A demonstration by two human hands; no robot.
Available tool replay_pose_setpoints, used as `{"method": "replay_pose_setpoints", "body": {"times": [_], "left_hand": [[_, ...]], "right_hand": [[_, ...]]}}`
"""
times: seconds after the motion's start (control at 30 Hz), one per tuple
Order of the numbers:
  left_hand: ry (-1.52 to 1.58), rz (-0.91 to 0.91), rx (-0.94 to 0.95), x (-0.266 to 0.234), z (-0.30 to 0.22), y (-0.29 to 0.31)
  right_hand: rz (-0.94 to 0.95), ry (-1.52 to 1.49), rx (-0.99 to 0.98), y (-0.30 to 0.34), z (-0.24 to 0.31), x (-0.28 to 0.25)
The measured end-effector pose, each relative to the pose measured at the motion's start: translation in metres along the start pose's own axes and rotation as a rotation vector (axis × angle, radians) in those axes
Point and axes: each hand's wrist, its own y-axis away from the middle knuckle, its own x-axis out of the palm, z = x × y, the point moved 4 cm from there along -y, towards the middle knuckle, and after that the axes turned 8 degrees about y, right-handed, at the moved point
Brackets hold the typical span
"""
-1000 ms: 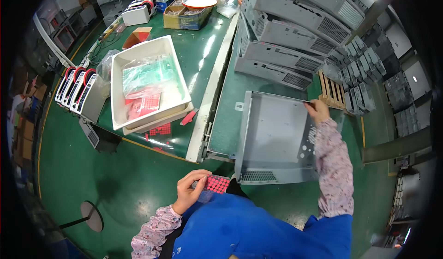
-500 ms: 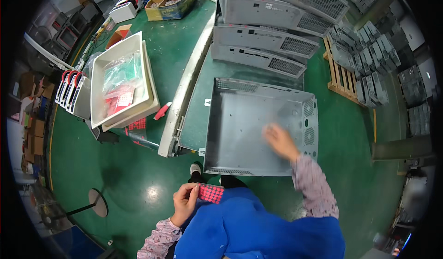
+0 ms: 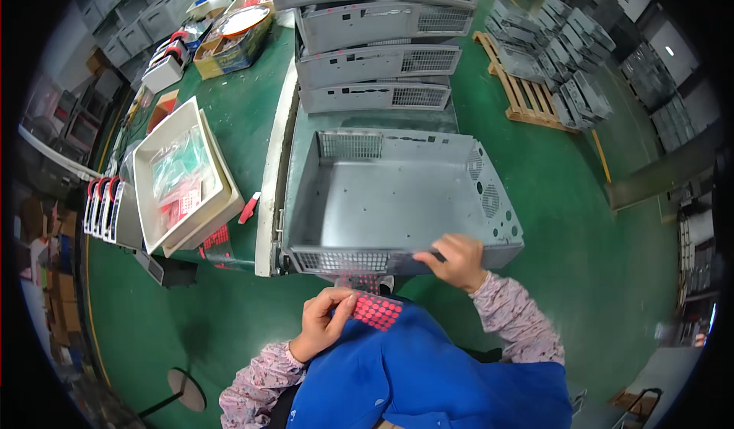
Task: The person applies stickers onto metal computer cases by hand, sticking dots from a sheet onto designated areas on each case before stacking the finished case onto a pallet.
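Note:
My left hand [image 3: 324,323] pinches a small sheet of round red stickers [image 3: 378,311] by its left edge, in front of my blue garment. Just in front of me, a grey metal casing [image 3: 382,196] lies with its hollow side up; vent grilles and round holes mark its walls. Over the casing's near wall is my right hand [image 3: 459,262], slightly blurred. Its thumb points left, apart from the bent fingers, and nothing shows between them. Whether it touches the wall, I cannot tell.
Similar grey casings [image 3: 375,62] are stacked behind. On the green table at left stand nested cream trays [image 3: 222,215] with plastic bags, a red-handled tool [image 3: 248,208] and a yellow box [image 3: 229,60]. A wooden pallet [image 3: 520,100] with metal parts is at far right.
My right hand has come back from inside the casing to above its near wall. The sticker sheet has shifted slightly right in view. My viewpoint has turned, so the casing now shows its near wall.

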Motion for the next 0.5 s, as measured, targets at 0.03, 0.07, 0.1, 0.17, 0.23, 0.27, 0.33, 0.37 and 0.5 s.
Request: {"method": "replay_pose_setpoints", "body": {"times": [0.03,0.07,0.1,0.17,0.23,0.27,0.33,0.37,0.5], "left_hand": [[-0.087,0.059,0.066,0.003,-0.010,-0.007],[-0.059,0.085,0.062,0.008,-0.019,-0.012],[-0.026,0.107,0.036,0.012,-0.028,-0.017],[0.108,0.155,-0.094,0.025,-0.040,-0.026],[0.274,0.264,-0.191,0.043,-0.050,-0.033],[0.417,0.291,-0.319,0.055,-0.050,-0.032],[0.395,0.490,-0.455,0.074,-0.049,-0.034],[0.372,0.574,-0.548,0.083,-0.044,-0.035],[0.317,0.475,-0.346,0.101,-0.029,-0.071]], "right_hand": [[-0.024,-0.022,0.000,-0.016,0.007,-0.012],[-0.013,-0.017,0.021,-0.033,0.010,-0.022],[-0.042,-0.019,0.024,-0.047,0.014,-0.034],[0.064,-0.028,0.031,-0.073,0.016,-0.047],[0.141,0.018,0.059,-0.097,0.012,-0.054],[0.237,0.073,0.083,-0.106,0.009,-0.053],[0.237,-0.017,0.118,-0.123,0.002,-0.054],[0.265,-0.077,0.157,-0.130,-0.003,-0.053],[0.256,-0.074,0.150,-0.144,-0.017,-0.046]]}}
